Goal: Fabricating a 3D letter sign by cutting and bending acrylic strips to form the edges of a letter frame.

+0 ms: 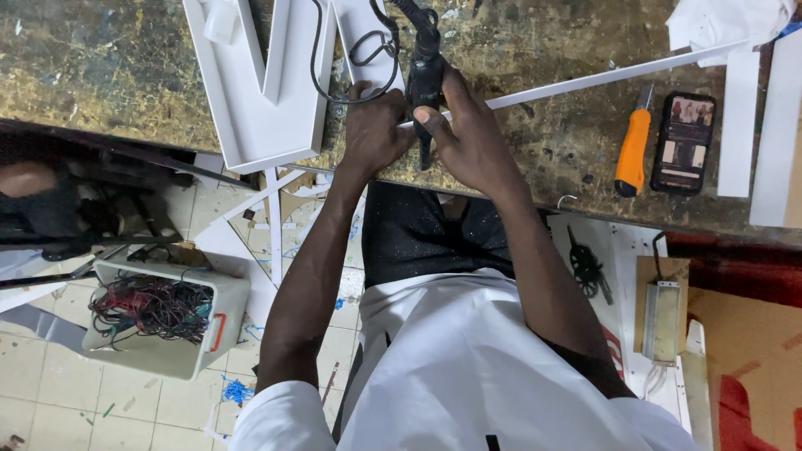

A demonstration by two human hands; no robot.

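Note:
My right hand [472, 134] is wrapped around a black corded power tool [426, 71] that stands upright at the near edge of a worn workbench [100, 75]. My left hand [376, 125] is closed right beside it, pressing on a long thin white strip [618, 73] that runs off to the right across the bench. The tool's black cable [355, 50] loops over a large white channel letter [263, 83] lying to the left of my hands. What my left fingers grip is partly hidden.
An orange-handled utility knife [632, 150] and a phone [683, 142] lie at the right of the bench, with white strips [739, 117] beyond. A white bin of tangled wires [159, 313] stands on the tiled floor at left. White scraps litter the floor.

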